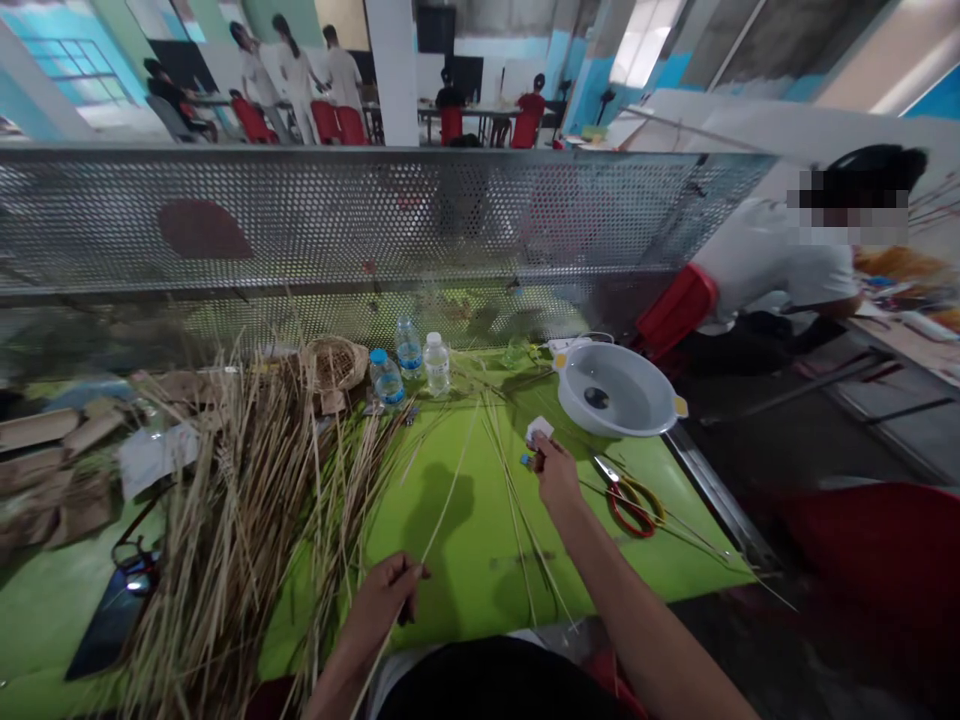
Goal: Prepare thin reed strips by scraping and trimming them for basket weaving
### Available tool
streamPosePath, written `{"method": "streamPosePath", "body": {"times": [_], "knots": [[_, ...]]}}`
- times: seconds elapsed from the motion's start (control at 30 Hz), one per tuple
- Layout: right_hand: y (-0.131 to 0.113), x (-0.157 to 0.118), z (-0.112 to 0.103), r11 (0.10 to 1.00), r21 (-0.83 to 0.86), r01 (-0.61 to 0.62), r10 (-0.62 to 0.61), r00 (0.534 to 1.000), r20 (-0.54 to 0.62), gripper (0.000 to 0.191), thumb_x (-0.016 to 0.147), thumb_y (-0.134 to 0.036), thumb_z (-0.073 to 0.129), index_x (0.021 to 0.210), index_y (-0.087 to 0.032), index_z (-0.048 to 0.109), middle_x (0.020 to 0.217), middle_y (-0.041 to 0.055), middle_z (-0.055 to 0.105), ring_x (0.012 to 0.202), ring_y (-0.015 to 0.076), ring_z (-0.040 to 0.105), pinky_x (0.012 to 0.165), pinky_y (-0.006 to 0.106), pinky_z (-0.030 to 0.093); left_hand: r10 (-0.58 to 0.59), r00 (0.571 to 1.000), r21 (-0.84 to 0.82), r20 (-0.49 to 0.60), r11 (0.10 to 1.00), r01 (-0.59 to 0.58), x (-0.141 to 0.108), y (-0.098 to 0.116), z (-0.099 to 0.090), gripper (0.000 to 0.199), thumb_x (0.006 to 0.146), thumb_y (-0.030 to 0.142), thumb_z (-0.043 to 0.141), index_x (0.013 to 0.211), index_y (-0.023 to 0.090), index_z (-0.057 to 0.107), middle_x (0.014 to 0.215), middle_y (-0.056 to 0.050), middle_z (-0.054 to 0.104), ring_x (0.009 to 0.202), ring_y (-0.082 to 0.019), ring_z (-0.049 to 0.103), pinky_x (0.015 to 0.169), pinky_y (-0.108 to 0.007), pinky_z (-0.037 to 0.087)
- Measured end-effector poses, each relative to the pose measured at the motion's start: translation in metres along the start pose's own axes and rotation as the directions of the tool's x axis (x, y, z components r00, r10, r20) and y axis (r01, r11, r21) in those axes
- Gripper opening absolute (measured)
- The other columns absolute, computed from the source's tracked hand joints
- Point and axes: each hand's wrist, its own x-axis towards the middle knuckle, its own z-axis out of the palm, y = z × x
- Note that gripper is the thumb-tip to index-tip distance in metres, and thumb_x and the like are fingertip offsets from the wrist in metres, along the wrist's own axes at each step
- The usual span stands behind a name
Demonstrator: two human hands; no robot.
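My left hand (386, 592) is closed on a long, thin straw stalk (450, 490), low over the front of the green table. The stalk slants up and away from the fingers, and its lower end runs back past my wrist. Farther off to the right, my right hand (556, 472) is closed on a small white piece (540, 430), whose kind I cannot make out. A small blue bit (526, 460) shows beside these fingers. Several loose stalks (517, 500) lie between my hands. Scissors (630, 500) with red and yellow handles lie right of my right hand.
A big heap of dry stalks (225, 500) covers the left side. Behind stand a small woven basket (337, 365), water bottles (387, 380) and a white basin (667, 415). A phone (109, 620) lies at left. A perforated metal screen (315, 220) closes the back; a seated person (780, 255) is at right.
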Motion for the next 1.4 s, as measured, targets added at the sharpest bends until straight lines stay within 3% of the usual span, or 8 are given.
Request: {"method": "streamPosePath", "body": {"times": [0.37, 0.53, 0.7, 0.83, 0.97, 1.13, 1.3, 1.4], "knots": [[0.038, -0.114, 0.029, 0.965, -0.246, -0.086, 0.178, 0.906, 0.384, 0.029, 0.069, -0.049, 0.074, 0.074, -0.02, 0.071, 0.061, -0.0009, 0.059, 0.054, 0.0126, 0.041, 0.055, 0.027, 0.034, 0.013, 0.996, -0.034, -0.091, 0.999, -0.017, 0.026, 0.017, 0.027, 0.037, 0.067, 0.055, 0.062, 0.071, 0.018, 0.062, 0.038, 0.005, 0.05, 0.036, -0.011, 0.041, 0.043, -0.023, 0.03], [0.036, -0.12, 0.039, 0.956, -0.291, -0.037, 0.17, 0.878, 0.447, 0.026, 0.07, -0.045, 0.069, 0.072, -0.019, 0.068, 0.068, -0.0001, 0.062, 0.057, 0.0129, 0.041, 0.056, 0.027, 0.033, 0.049, 0.993, 0.031, -0.109, 0.998, -0.046, 0.029, 0.02, 0.038, 0.031, 0.073, 0.05, 0.06, 0.071, 0.019, 0.06, 0.04, 0.005, 0.051, 0.038, -0.012, 0.044, 0.045, -0.024, 0.032], [0.029, -0.118, 0.038, 0.957, -0.29, -0.008, 0.143, 0.881, 0.45, 0.023, 0.073, -0.042, 0.066, 0.075, -0.019, 0.068, 0.069, -0.0005, 0.061, 0.059, 0.0129, 0.042, 0.058, 0.026, 0.034, 0.11, 0.99, 0.095, -0.09, 0.99, -0.102, 0.04, 0.034, 0.023, 0.034, 0.077, 0.052, 0.057, 0.075, 0.018, 0.062, 0.06, -0.002, 0.066, 0.057, -0.017, 0.057, 0.058, -0.027, 0.041], [0.018, -0.122, 0.042, 0.938, -0.348, -0.001, 0.207, 0.806, 0.555, 0.02, 0.076, -0.038, 0.065, 0.073, -0.018, 0.068, 0.069, 0.0006, 0.065, 0.059, 0.0128, 0.045, 0.058, 0.026, 0.034, 0.234, 0.966, 0.128, -0.114, 0.967, -0.219, 0.056, 0.068, 0.01, 0.034, 0.079, 0.048, 0.056, 0.09, 0.019, 0.068, 0.089, -0.006, 0.072, 0.084, -0.021, 0.063, 0.073, -0.031, 0.045], [0.011, -0.129, 0.05, 0.937, -0.345, -0.057, 0.267, 0.754, 0.6, 0.02, 0.073, -0.037, 0.068, 0.069, -0.018, 0.064, 0.065, 0.0001, 0.062, 0.057, 0.0121, 0.045, 0.057, 0.026, 0.034, 0.286, 0.955, 0.158, -0.08, 0.949, -0.271, 0.07, 0.087, 0.017, 0.022, 0.073, 0.04, 0.062, 0.077, 0.018, 0.067, 0.072, -0.001, 0.068, 0.069, -0.018, 0.061, 0.067, -0.028, 0.044], [0.019, -0.139, 0.044, 0.94, -0.33, -0.08, 0.276, 0.746, 0.606, 0.019, 0.073, -0.035, 0.067, 0.072, -0.017, 0.065, 0.065, 0.0002, 0.062, 0.055, 0.0114, 0.045, 0.055, 0.025, 0.033, 0.341, 0.916, 0.166, -0.211, 0.936, -0.311, 0.081, 0.088, 0.011, 0.017, 0.073, 0.035, 0.061, 0.071, 0.018, 0.063, 0.068, 0.0, 0.066, 0.067, -0.016, 0.059, 0.068, -0.027, 0.044], [0.031, -0.153, 0.031, 0.906, -0.407, -0.12, 0.377, 0.668, 0.642, 0.017, 0.071, -0.033, 0.065, 0.072, -0.016, 0.065, 0.065, 0.0012, 0.063, 0.055, 0.0116, 0.047, 0.055, 0.025, 0.033, 0.397, 0.814, 0.16, -0.424, 0.918, -0.364, 0.09, 0.102, -0.017, 0.021, 0.077, 0.039, 0.06, 0.076, 0.018, 0.061, 0.071, 0.001, 0.064, 0.072, -0.015, 0.058, 0.073, -0.027, 0.043], [0.029, -0.151, 0.031, 0.916, -0.378, -0.137, 0.359, 0.703, 0.615, 0.019, 0.07, -0.034, 0.065, 0.07, -0.016, 0.064, 0.064, 0.0006, 0.062, 0.055, 0.011, 0.045, 0.055, 0.025, 0.031, 0.391, 0.816, 0.118, -0.426, 0.918, -0.378, 0.087, 0.105, -0.019, 0.031, 0.079, 0.047, 0.059, 0.086, 0.017, 0.064, 0.079, -0.003, 0.069, 0.077, -0.017, 0.061, 0.073, -0.028, 0.045]]}}
